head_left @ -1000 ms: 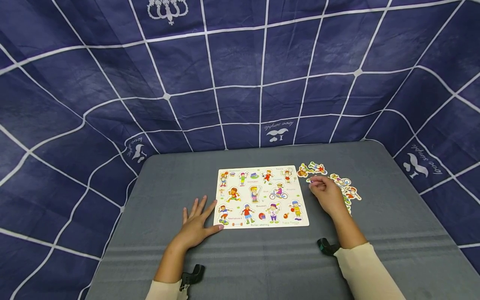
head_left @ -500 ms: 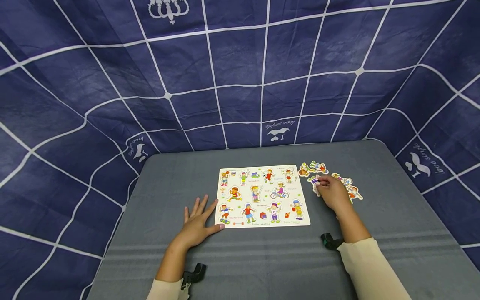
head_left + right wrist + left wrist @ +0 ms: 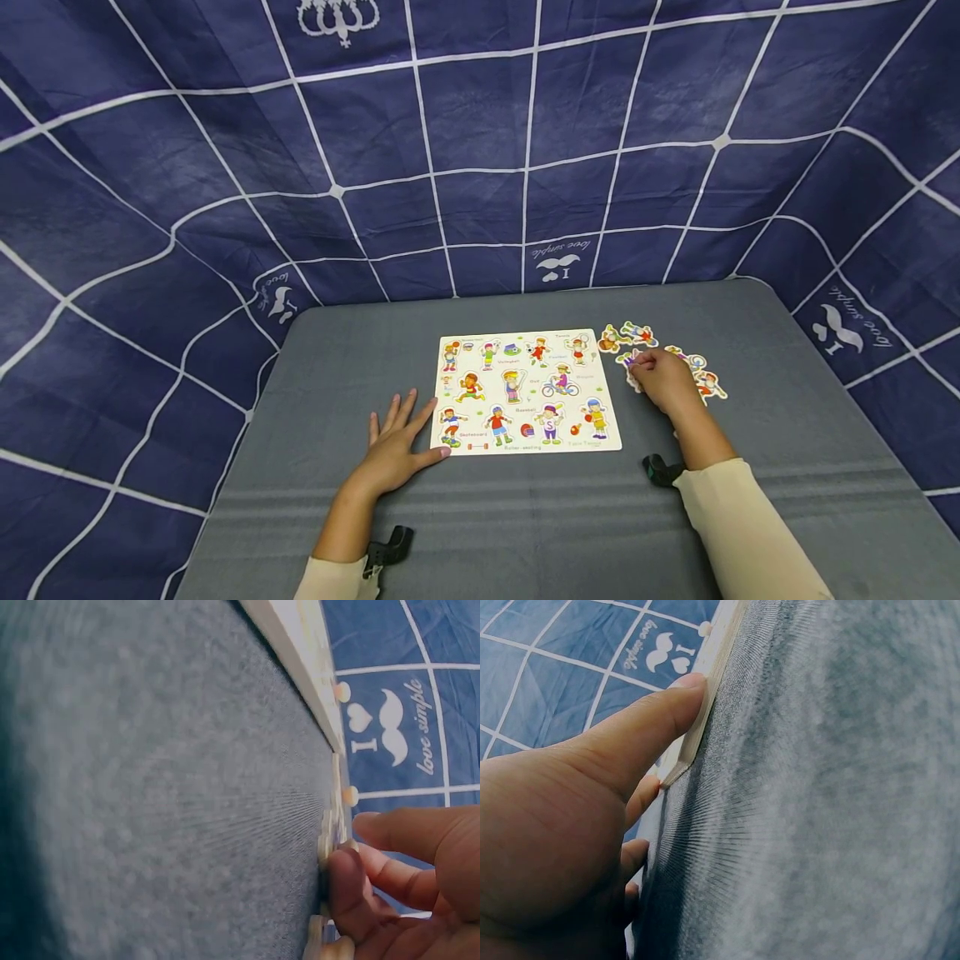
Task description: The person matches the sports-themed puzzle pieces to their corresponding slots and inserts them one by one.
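A white puzzle board [image 3: 527, 390] printed with cartoon sports figures lies flat on the grey table. My left hand [image 3: 411, 437] rests flat beside its near left corner with straight fingers. Its thumb [image 3: 656, 720] presses against the board's edge [image 3: 718, 652]. Several loose cut-out puzzle pieces [image 3: 636, 335] lie to the right of the board. My right hand [image 3: 647, 369] lies over them, fingers curled. The thumb [image 3: 346, 881] and a finger pinch one puzzle piece [image 3: 330, 840] that lies on the table, mostly hidden by the hand in the head view.
The grey table [image 3: 525, 517] ends in rounded far corners. A dark blue cloth with a white grid [image 3: 480, 167] hangs round it on the far and both side edges. More loose pieces [image 3: 708, 386] lie right of my right hand.
My right hand has shifted a little to the right and settled lower onto the loose pieces. The left hand and the board have stayed put.
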Available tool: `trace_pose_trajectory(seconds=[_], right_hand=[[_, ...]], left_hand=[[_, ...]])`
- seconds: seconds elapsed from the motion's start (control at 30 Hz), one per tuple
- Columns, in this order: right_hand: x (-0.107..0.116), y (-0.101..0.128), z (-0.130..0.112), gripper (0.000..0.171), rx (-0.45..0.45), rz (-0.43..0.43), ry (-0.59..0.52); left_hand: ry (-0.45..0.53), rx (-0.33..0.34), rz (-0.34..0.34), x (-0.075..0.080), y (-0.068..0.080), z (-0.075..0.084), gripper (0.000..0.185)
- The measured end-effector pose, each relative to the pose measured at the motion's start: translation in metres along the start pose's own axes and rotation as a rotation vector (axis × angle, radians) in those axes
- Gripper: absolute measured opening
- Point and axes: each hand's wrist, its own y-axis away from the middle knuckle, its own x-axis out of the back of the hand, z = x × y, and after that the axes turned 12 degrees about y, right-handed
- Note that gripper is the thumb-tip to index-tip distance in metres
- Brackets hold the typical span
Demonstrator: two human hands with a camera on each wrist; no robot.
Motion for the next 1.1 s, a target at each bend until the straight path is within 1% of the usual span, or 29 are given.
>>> trace_pose_trajectory(seconds=[0.3, 0.57, 0.73, 0.9, 1.1], right_hand=[[-0.003, -0.004, 0.002, 0.016, -0.018, 0.014, 0.002], [-0.004, -0.003, 0.002, 0.016, -0.020, 0.040, 0.018], [-0.003, -0.001, 0.000, 0.017, -0.014, 0.061, 0.005], [-0.002, 0.003, -0.003, 0.017, -0.025, 0.061, -0.048], [-0.003, 0.008, -0.003, 0.018, -0.050, 0.077, -0.180]], left_hand=[[-0.004, 0.003, 0.000, 0.000, 0.000, 0.002, 0.091], [0.001, 0.004, 0.001, 0.000, 0.001, 0.002, 0.090], [0.002, 0.002, 0.006, 0.001, 0.001, 0.003, 0.090], [0.006, -0.001, 0.015, 0.001, 0.001, 0.003, 0.090], [0.008, -0.003, 0.015, 0.000, 0.002, 0.003, 0.090]])
